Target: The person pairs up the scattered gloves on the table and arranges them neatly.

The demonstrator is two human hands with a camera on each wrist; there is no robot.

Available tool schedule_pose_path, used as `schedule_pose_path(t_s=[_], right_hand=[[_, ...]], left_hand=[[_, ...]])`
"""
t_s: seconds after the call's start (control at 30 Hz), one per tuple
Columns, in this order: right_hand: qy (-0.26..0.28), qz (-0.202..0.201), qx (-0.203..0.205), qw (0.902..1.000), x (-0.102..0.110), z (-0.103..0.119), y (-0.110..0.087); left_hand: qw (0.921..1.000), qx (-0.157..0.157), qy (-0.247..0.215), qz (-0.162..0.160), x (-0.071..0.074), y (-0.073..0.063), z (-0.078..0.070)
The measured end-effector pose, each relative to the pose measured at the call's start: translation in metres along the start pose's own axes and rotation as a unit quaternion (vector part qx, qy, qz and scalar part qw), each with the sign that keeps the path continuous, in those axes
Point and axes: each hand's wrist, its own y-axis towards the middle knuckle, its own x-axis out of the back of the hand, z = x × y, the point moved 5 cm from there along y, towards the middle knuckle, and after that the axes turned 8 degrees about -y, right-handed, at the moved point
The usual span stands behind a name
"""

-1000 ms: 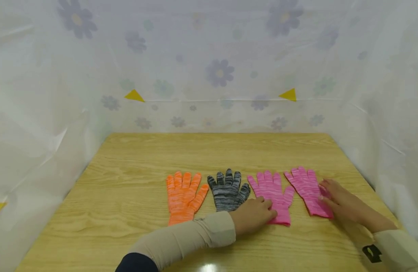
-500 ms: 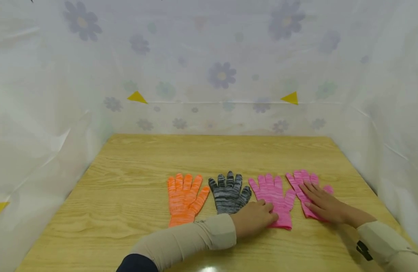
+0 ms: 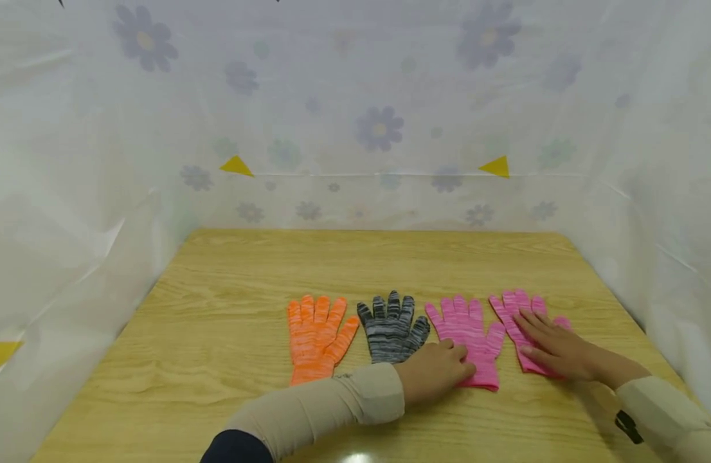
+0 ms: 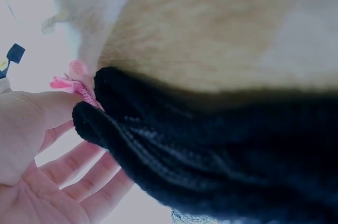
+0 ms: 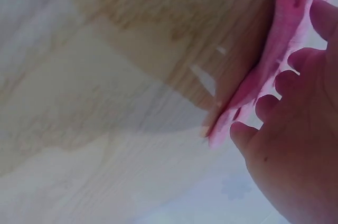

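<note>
Four-finger-and-thumb knit gloves lie in a row, palms down flat on the table. My left hand (image 3: pixel 433 373) rests at the cuff end of a pink glove (image 3: pixel 474 341), its forearm passing in front of the black-and-grey glove (image 3: pixel 390 331) and the orange glove (image 3: pixel 317 337). Dark knit fabric (image 4: pixel 174 150) fills much of the left wrist view, beside loosely extended fingers (image 4: pixel 68 168). My right hand (image 3: pixel 560 350) lies flat over a second pink glove (image 3: pixel 514 321), covering much of its palm. The right wrist view shows that glove (image 5: pixel 259 84) by the fingertips (image 5: pixel 266 108).
The gloves lie on a wood-grain table (image 3: pixel 234 270). A white flower-printed sheet (image 3: pixel 332 96) stands behind and around it, with yellow triangles (image 3: pixel 236 166) on it.
My right hand has moved left from the far-right pink glove's side onto its palm and flattened there. My left hand stays by the other pink glove's cuff.
</note>
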Motion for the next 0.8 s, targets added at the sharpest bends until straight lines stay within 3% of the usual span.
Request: schedule_pose_path(t_s=[0.07,0.3,0.53,0.67,0.8], right_hand=[[-0.001,-0.008,0.01,0.9999,0.001,0.004,-0.001],[-0.057,-0.063,0.135,0.9871,-0.007,0.018,-0.006],[-0.073,-0.047,0.118,0.9893,-0.02,0.012,-0.006],[-0.008,-0.021,0.119,0.9927,-0.011,0.018,-0.005],[0.034,-0.054,0.093,0.9936,0.005,0.023,0.004]], left_hand=[[1.0,0.001,0.001,0.002,0.0,0.001,0.0],[1.0,0.003,0.005,-0.003,0.0,0.002,-0.001],[0.9998,-0.002,0.013,-0.016,0.0,0.001,-0.002],[0.9998,-0.002,0.011,-0.017,-0.001,0.0,-0.001],[0.9997,-0.005,0.01,-0.021,-0.002,0.001,0.0]])
